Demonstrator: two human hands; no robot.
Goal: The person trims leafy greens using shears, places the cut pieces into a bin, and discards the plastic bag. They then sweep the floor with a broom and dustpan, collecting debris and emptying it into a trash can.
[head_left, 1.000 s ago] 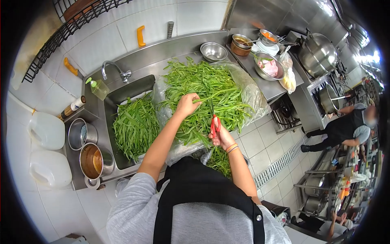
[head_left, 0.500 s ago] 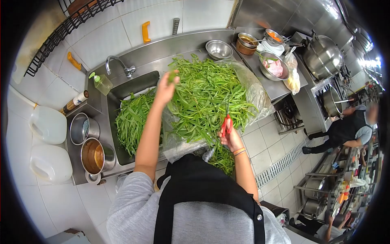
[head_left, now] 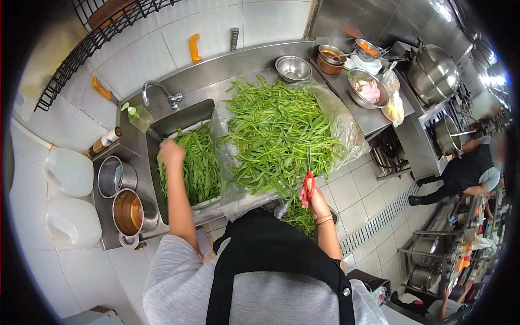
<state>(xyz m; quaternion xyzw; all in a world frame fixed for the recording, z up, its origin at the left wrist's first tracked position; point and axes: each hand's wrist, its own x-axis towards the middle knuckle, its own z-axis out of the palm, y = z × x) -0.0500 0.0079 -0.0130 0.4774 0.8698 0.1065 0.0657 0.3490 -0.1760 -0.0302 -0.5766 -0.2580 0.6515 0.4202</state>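
Note:
My right hand [head_left: 316,205] grips red-handled scissors [head_left: 308,186], their blades pointing away from me over the pile of leafy greens [head_left: 276,135]. That pile lies loose on a clear plastic bag [head_left: 344,130] on the steel counter. My left hand [head_left: 171,154] is over the left side of the sink [head_left: 153,135], right at the cut greens [head_left: 197,168] that fill a white container there. Its fingers are smeared by motion and partly hidden. More greens [head_left: 299,218] sit low in front of me, below the counter edge.
A tap [head_left: 173,99] and soap bottle [head_left: 139,117] stand behind the sink. Steel pots [head_left: 149,214] and white jugs [head_left: 67,170] are at left. Bowls, one with meat [head_left: 367,89], occupy the right counter. A person [head_left: 468,170] stands at far right.
My left hand has moved left from the pile's edge to the greens in the sink, and the bit of green in its fingers no longer shows. The scissors have shifted slightly toward me.

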